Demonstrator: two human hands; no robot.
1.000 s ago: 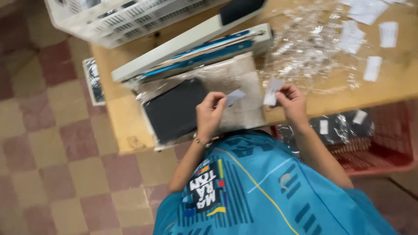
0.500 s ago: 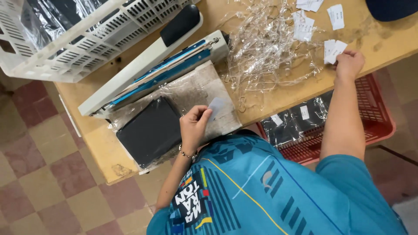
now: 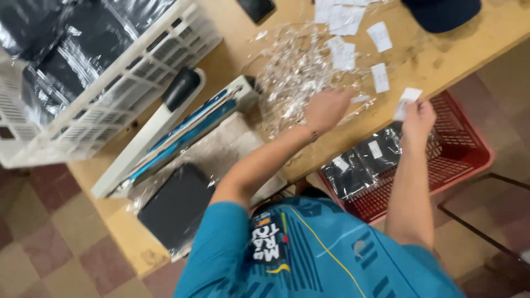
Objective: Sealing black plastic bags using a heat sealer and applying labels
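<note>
Reaching with left hand over the heap of clear plastic scraps on the wooden surface, fingers loosely curled, grip impossible to tell; right hand pinching a small white label upright at the surface's near edge, just right of the heap, above the red basket

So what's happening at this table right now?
A person in a teal shirt leans over a wooden table. The right hand holds a small white slip at the table's edge. The left hand reaches onto a pile of clear plastic scraps, with more white slips lying beyond it. A dark item in a clear bag lies by a heat sealer. A white crate and a red basket hold similar bagged dark items.
</note>
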